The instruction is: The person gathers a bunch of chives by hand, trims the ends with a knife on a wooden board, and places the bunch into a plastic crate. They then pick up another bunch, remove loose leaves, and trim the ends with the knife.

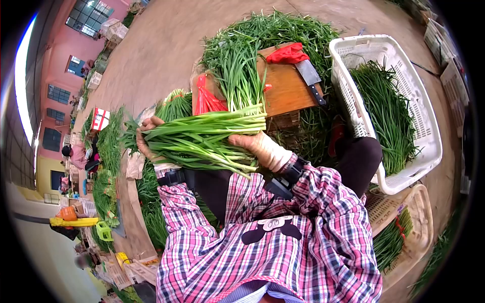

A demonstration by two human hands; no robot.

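A bunch of garlic chives [202, 139] lies across both my hands in front of my knees, its pale stem ends to the right. My left hand [147, 135] is closed around the leafy end. Toward the stem ends, my right hand [260, 147] grips the bunch from below, its thumb along the leaves. Just beyond, more chives [240, 83] lie on a wooden board [285, 93]. On that board are a cleaver [309, 78] with a dark handle, a red cloth [288, 53] and red plastic bags [206, 96].
A white plastic crate [353, 103] of chives stands at my right, with a beige crate [422, 232] nearer me. Loose chives [283, 28] are heaped behind the board. Tied chives [174, 105] lie at the left. Farther left, people [78, 154] sit among more piles.
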